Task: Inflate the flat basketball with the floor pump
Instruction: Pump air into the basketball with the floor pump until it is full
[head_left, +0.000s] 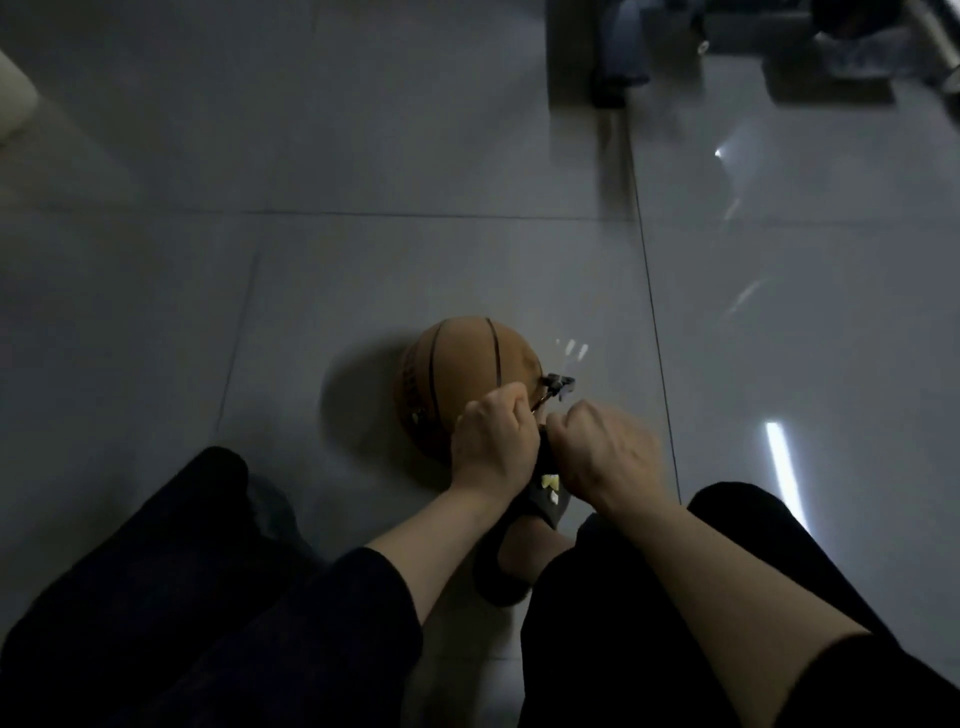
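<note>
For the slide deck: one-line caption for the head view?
Both hands clenched on the pump handle, basketball on the tiled floor beside them.

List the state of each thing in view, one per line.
basketball: on the tiled floor, looks rounded, pump connector at its right side.
pump connector: dark, against the ball.
left hand: closed in a fist by the ball; what it grips is hidden.
right hand: closed in a fist; grip hidden.
slipper: on a foot, below the hands.
</note>
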